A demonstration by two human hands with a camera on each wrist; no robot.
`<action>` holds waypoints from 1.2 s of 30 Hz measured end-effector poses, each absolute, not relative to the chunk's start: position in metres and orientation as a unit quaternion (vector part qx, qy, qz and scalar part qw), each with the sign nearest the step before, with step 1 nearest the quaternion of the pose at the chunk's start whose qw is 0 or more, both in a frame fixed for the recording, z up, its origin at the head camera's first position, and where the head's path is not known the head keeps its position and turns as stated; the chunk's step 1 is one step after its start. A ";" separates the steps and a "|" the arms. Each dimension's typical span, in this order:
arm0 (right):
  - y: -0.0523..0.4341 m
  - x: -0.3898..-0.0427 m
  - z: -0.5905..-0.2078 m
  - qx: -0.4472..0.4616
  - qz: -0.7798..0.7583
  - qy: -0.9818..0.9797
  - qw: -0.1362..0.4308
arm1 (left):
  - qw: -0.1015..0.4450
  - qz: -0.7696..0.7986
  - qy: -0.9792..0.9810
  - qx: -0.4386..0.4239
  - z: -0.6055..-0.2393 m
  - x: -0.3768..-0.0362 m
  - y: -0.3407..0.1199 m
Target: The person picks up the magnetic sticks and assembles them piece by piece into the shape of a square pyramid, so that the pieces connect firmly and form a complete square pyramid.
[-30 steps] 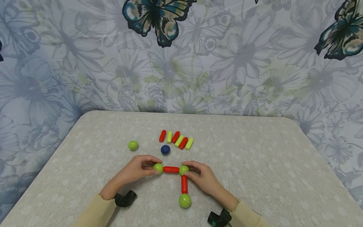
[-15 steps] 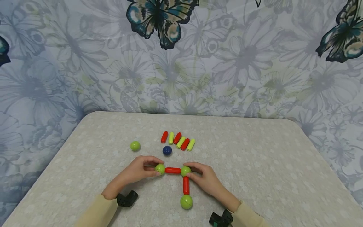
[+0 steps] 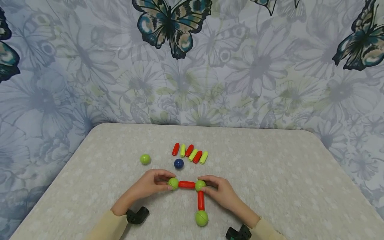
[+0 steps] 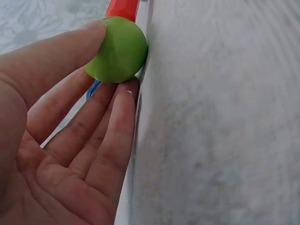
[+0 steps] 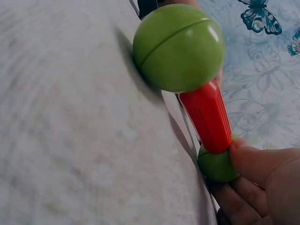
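On the table lies a toy chain: a green ball (image 3: 173, 183), a red rod (image 3: 187, 184), a second green ball (image 3: 200, 185), another red rod (image 3: 200, 200) running toward me, and a third green ball (image 3: 201, 218) at its near end. My left hand (image 3: 163, 181) pinches the left ball (image 4: 117, 50) between thumb and fingers. My right hand (image 3: 210, 185) pinches the corner ball (image 5: 218, 165). The right wrist view shows the near ball (image 5: 179, 48) and its red rod (image 5: 207, 116) close up.
Behind the chain lie a dark blue ball (image 3: 178, 163), a loose green ball (image 3: 145, 159) to the left, and a row of several red and yellow-green rods (image 3: 190, 154). The table (image 3: 285, 186) has a pale patterned cloth. A floral butterfly curtain hangs behind.
Both hands keep pinching the same two balls and the chain keeps its shape. Only the head view has tilted a little, so everything sits slightly lower in the picture.
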State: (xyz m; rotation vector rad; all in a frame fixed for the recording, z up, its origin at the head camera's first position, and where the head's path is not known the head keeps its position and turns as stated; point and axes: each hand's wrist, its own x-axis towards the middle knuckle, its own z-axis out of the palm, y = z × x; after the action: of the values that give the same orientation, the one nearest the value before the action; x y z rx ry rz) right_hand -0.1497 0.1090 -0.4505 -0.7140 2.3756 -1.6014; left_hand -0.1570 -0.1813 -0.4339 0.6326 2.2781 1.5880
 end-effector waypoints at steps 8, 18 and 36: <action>0.116 -0.144 -0.445 -0.247 -0.527 0.808 0.089 | 0.146 0.554 0.792 0.210 -0.438 -0.156 -0.175; 0.155 -0.126 -0.447 -0.201 -0.458 0.866 0.013 | 0.139 0.529 0.811 0.207 -0.436 -0.157 -0.174; 0.132 -0.097 -0.443 -0.163 -0.419 0.892 -0.048 | 0.206 0.486 0.771 0.355 -0.427 -0.132 -0.145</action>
State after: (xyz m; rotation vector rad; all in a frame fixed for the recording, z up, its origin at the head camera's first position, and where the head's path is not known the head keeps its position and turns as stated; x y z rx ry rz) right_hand -0.0969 0.1325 -0.4433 -0.5270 2.8904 -1.3591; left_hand -0.1321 -0.1451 -0.4272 0.9878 2.1490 1.3552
